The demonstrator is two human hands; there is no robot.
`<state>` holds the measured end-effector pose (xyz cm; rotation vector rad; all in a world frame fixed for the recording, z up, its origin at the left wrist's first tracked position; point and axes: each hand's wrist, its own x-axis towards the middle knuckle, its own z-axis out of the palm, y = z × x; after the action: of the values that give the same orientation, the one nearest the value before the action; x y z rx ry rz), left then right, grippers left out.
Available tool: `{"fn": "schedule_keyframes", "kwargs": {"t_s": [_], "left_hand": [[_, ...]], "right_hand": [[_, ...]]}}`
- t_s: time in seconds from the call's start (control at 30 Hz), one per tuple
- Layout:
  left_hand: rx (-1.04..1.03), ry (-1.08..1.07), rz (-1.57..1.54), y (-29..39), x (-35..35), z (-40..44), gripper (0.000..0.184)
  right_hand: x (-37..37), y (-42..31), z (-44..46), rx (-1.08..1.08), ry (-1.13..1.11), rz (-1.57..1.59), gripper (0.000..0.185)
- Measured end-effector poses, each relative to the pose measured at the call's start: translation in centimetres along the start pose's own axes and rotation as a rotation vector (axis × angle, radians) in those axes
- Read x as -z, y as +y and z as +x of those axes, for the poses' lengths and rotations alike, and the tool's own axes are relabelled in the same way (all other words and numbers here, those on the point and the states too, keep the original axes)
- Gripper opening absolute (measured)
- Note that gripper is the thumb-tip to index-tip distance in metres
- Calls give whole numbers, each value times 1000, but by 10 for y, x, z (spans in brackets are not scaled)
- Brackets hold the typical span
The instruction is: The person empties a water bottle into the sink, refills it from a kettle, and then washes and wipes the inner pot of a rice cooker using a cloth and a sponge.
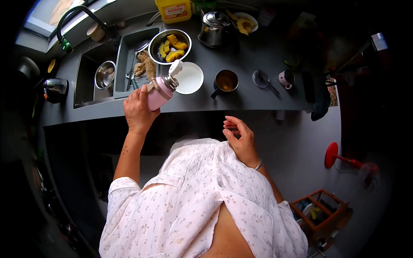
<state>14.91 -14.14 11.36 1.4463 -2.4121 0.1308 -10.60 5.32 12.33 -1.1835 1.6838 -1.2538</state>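
My left hand [138, 109] is wrapped round a pink thermos bottle [159, 93], which tilts to the right over the counter's front edge. Its white flip lid [175, 67] stands open, close to a white bowl [189, 78] on the counter. In front of my body hangs my right hand [241, 138], fingers loosely curled and apart, with nothing in it. Beyond it on the counter is a dark-handled cup [225, 81] holding brownish liquid. A steel bowl with yellow pumpkin pieces [174, 48] sits behind the white bowl.
To the left lies a double sink [97, 96] with a black faucet [77, 10] and a steel bowl [104, 75] inside. A steel kettle [214, 28] and a yellow jug [174, 10] stand at the back. Toward the right are a small pink mug [286, 79] and a round lid [260, 79].
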Motion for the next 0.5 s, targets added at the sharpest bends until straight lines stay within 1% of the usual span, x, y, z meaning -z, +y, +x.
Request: {"fn": "schedule_keyframes", "kwargs": {"t_s": [0.5], "left_hand": [[-100,16,104,0,6,19,72]], "right_hand": [[5,3,2,8,16,-1,37]]}}
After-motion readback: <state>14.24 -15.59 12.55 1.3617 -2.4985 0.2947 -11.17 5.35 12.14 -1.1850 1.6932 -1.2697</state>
